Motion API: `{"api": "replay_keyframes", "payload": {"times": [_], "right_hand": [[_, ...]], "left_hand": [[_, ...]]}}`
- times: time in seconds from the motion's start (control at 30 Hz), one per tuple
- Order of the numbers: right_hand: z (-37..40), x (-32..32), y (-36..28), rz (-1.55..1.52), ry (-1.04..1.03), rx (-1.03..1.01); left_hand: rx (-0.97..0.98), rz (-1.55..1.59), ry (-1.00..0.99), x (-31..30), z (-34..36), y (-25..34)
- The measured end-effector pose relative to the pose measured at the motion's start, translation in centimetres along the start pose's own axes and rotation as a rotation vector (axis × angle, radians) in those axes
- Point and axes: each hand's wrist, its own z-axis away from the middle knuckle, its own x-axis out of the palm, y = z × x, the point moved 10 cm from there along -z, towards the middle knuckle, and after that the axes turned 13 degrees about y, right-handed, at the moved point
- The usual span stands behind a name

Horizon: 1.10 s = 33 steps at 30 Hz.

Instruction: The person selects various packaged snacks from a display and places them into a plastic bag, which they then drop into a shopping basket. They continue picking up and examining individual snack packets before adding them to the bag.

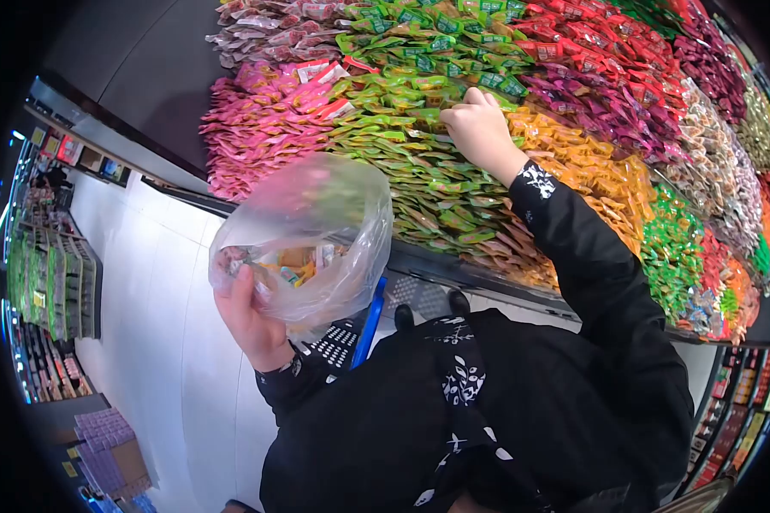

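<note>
My left hand (252, 323) grips the rim of a clear plastic bag (361, 244), thumb on the outside facing me. The bag hangs with its mouth open, and several small wrapped snack packets (299, 265) show inside it. Over the sloping display, my right hand (483, 135) reaches down to the green snack packets (393, 128), its fingers curled together and touching the pile. What lies between those fingertips, if anything, is hidden. Yellow packets (565, 150) lie just to the right of that hand, and pink packets (261, 141) lie to the left, beyond the bag.
Red packets (565, 38) and purple packets (586, 103) fill the far side of the display. A blue-edged basket or cart (370, 321) stands below the bag, near my shoes. White floor (171, 299) runs along the left, with shelves (51, 282) beyond it.
</note>
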Motion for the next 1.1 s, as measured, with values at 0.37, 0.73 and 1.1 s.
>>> {"api": "replay_keyframes", "payload": {"times": [0.37, 0.73, 1.1], "right_hand": [[0.6, 1.8, 0.3, 0.157, -0.158, 0.087], [-0.1, -11.2, -2.8, -0.225, 0.298, 0.309], [2.3, -6.9, -5.9, -0.046, 0.295, 0.068]], "left_hand": [[-0.082, 0.099, -0.164, 2.2, -0.3, -0.1], [-0.16, 0.11, -0.162, 0.8, 0.2, -1.1], [-0.141, 0.082, -0.06, -1.2, 0.8, -1.3]]}}
